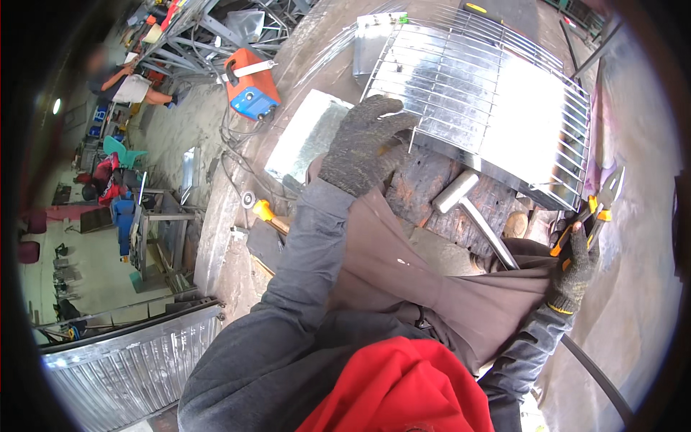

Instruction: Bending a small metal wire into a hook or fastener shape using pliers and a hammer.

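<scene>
Right hand (574, 272) gripping orange-handled pliers (601, 205), jaws up by the wire grille's near right corner. Left hand (363, 144) closed on the wire grille (489, 93) at its near left edge, on the surface (640, 302). Brace that edge, bite one wire squarely. Hammer (471, 209) lies between. Sheet-metal box under grille: contents not visible.

A metal workshop: shiny sheet-metal boxes with a wire grille (489, 93) lie on a worn counter (648, 237), an orange welding machine (250, 88) sits nearby, steel frames (194, 36) stand behind, and a hammer (471, 205) rests close.
</scene>
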A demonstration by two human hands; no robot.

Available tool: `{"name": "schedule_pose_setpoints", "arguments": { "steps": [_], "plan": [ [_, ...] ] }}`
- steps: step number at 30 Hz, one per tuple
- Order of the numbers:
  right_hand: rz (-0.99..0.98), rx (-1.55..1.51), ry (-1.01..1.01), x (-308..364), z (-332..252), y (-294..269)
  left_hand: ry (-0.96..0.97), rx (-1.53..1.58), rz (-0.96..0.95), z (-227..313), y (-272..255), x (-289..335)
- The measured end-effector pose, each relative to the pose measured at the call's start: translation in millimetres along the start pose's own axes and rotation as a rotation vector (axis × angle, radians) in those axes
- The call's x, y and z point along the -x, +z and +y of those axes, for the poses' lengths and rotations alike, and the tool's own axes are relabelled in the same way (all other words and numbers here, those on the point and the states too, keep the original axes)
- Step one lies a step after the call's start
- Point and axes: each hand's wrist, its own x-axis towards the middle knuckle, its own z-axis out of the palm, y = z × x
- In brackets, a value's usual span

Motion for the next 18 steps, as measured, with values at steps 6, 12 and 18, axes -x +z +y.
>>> {"name": "schedule_pose_setpoints", "arguments": {
  "steps": [6, 12, 18],
  "plan": [
    [-0.013, 0.127, -0.076, 5, -10, -1, -0.001, -0.079, -0.116, 12, -5, -12],
    [0.052, 0.16, 0.062, -1, -2, -9, -0.037, 0.038, -0.128, 59, -15, -68],
    [-0.012, 0.122, 0.063, -1, -5, -10, 0.105, 0.244, -0.678, 133, 73, -135]
  ]
}}
